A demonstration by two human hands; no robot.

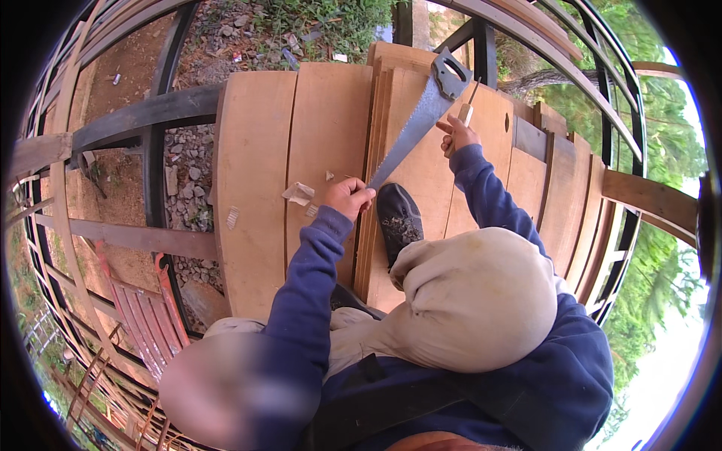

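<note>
A handsaw (421,124) lies slantwise over the stacked boards, its grey handle at the far right and its toothed edge facing left. My left hand (350,198) is closed on the narrow tip of the blade, fingers curled and thumb on top. To the right of the blade, my right hand (460,138) holds a slim file (466,113) by its pale handle, the thin dark shaft pointing away from me. One finger of that hand reaches toward the blade. My dark shoe (398,218) rests on the boards just below the saw.
Wide planks (256,158) form the platform under me. Scraps of torn paper (298,193) lie left of my left hand. Dark beams (147,116) frame an opening over rubble (188,180). A red slatted chair (147,316) stands at the lower left. Timber rails (541,52) run along the right.
</note>
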